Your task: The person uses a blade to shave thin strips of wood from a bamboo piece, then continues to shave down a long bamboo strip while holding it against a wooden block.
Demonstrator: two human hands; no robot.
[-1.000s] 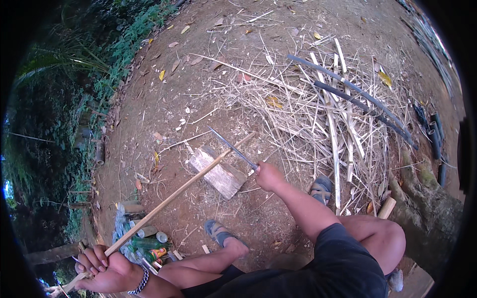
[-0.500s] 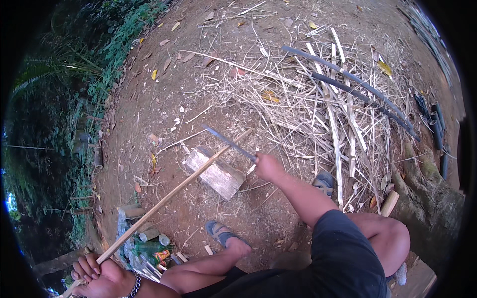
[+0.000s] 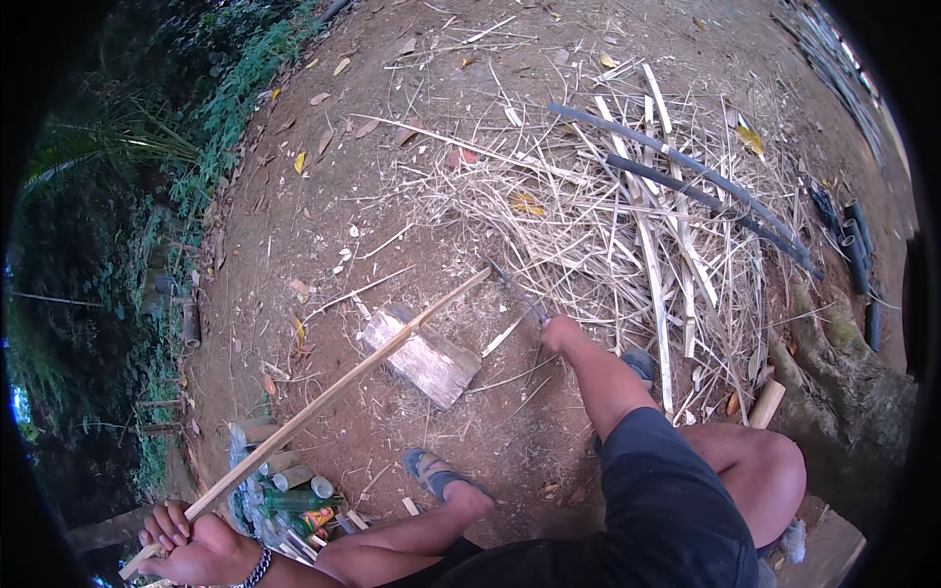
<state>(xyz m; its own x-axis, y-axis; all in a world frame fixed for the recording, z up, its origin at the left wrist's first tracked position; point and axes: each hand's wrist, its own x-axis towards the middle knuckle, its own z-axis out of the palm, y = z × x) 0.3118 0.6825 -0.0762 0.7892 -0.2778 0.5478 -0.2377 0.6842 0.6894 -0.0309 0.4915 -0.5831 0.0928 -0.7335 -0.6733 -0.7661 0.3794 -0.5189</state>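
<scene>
My left hand [image 3: 193,549], with a chain bracelet at its wrist, is closed around the near end of a long pale bamboo strip [image 3: 304,418]. The strip slants up to the right and passes over a squared wooden block [image 3: 423,365] on the dirt. Out to the right, my right hand [image 3: 561,335] grips a long-bladed knife [image 3: 518,289]; its handle is mostly covered by the fingers. The blade points away and to the left, its tip close to the strip's far end. Whether blade and strip touch, I cannot tell.
A heap of thin shavings [image 3: 549,230] spreads at the right, with split strips [image 3: 652,260] and dark poles [image 3: 686,186] on it. Tree roots [image 3: 833,363] rise at far right. Bottles [image 3: 294,498] lie near my left forearm; my sandalled foot [image 3: 441,472] is below the block.
My right hand has moved right with the knife. The blade, earlier crossing over the strip, now lies by its far end. My left hand holds nearly the same place.
</scene>
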